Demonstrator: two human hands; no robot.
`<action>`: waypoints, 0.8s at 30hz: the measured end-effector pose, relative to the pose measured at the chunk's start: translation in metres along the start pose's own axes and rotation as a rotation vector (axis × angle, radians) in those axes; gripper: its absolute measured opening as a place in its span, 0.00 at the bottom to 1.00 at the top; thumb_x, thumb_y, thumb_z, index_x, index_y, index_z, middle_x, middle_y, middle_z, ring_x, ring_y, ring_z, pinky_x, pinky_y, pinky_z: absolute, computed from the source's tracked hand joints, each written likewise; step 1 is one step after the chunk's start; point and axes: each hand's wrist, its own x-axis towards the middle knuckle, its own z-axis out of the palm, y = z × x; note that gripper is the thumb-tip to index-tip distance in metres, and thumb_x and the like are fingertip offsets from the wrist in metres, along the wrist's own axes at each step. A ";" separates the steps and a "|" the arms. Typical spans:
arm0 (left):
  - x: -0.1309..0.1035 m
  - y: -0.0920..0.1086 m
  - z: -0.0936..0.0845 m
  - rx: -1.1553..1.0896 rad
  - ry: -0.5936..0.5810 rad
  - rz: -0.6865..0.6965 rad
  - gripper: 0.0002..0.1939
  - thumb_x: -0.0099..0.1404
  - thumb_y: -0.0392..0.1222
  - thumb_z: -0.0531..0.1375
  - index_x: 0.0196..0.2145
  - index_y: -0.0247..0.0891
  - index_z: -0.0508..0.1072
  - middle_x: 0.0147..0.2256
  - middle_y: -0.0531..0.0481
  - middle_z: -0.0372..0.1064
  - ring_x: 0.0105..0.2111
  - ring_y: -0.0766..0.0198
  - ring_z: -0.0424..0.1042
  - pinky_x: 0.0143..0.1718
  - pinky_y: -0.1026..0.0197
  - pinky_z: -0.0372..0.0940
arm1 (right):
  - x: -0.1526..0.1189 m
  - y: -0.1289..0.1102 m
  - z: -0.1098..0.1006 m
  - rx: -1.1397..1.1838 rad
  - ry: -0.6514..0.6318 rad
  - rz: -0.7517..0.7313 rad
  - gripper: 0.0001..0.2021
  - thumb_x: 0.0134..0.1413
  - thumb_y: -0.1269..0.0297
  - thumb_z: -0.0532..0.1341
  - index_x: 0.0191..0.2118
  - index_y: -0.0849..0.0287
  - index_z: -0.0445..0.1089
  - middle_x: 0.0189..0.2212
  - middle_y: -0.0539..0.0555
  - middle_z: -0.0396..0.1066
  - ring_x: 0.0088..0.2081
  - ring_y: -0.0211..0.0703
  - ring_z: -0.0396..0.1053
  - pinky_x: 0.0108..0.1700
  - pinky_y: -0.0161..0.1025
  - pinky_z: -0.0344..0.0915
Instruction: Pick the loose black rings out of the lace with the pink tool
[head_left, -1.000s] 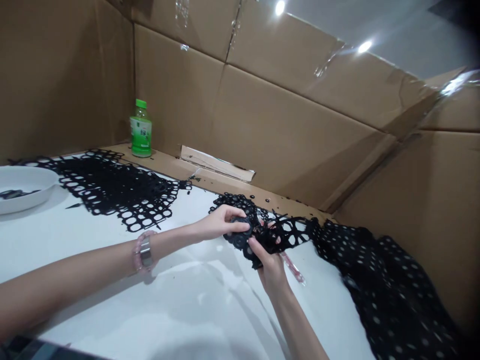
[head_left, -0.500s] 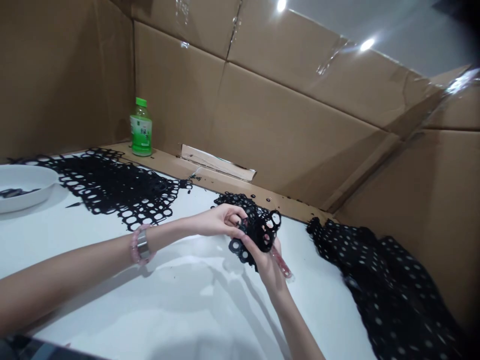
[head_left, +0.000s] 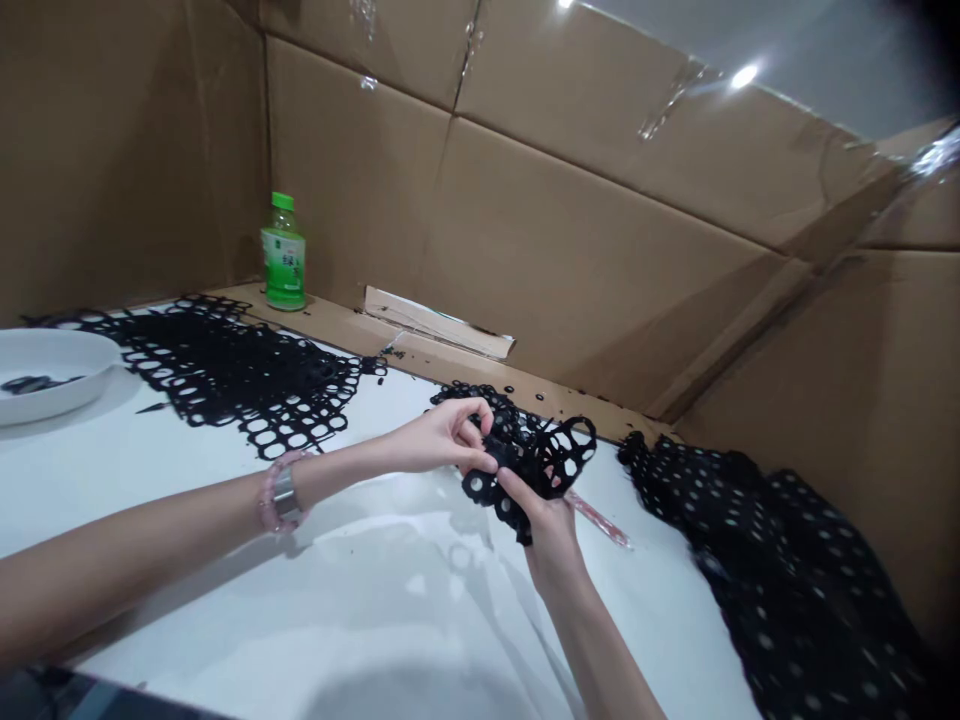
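My right hand (head_left: 551, 530) grips a piece of black perforated sheet (head_left: 574, 450), thumb in front and fingers behind it. Some of its round holes are open, while others still carry their discs. Closed in a pinch, my left hand (head_left: 442, 437) meets the sheet's left part near my right thumb; what lies between its fingertips is too small to make out. A thin reddish, clear-tipped stick (head_left: 604, 520) sticks out from behind my right hand, its other end hidden. Behind the hands lies a heap of black perforated scraps (head_left: 480, 395).
On the left, a black net of emptied rings (head_left: 225, 365) covers the white table (head_left: 360, 620), beside a white bowl (head_left: 67, 405) with dark pieces inside. A green bottle (head_left: 283, 255) stands at the cardboard wall (head_left: 600, 240). Black dotted sheeting (head_left: 795, 570) is piled on the right.
The right hand has turned, swinging the sheet's open-holed end and the reddish stick to the right. The left hand stays nearly in place, still pinching at the sheet.
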 end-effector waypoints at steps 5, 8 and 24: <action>-0.007 0.006 0.011 0.392 0.203 0.269 0.12 0.55 0.45 0.61 0.26 0.35 0.62 0.25 0.55 0.61 0.24 0.72 0.60 0.26 0.68 0.57 | -0.003 -0.003 0.004 0.195 0.003 0.076 0.19 0.39 0.65 0.67 0.42 0.58 0.71 0.38 0.52 0.74 0.44 0.48 0.69 0.48 0.44 0.64; -0.011 0.007 0.015 0.494 0.166 0.345 0.12 0.56 0.45 0.60 0.26 0.35 0.64 0.23 0.55 0.59 0.24 0.71 0.58 0.26 0.68 0.57 | -0.002 -0.001 0.004 0.198 -0.001 0.089 0.17 0.39 0.65 0.68 0.40 0.58 0.72 0.37 0.52 0.74 0.43 0.46 0.70 0.49 0.43 0.64; -0.005 -0.006 0.027 0.207 0.340 0.097 0.10 0.61 0.44 0.52 0.27 0.35 0.63 0.20 0.55 0.61 0.21 0.71 0.61 0.23 0.68 0.58 | 0.001 0.012 -0.002 0.091 0.025 -0.044 0.17 0.42 0.64 0.64 0.43 0.58 0.71 0.42 0.54 0.72 0.48 0.49 0.66 0.54 0.48 0.58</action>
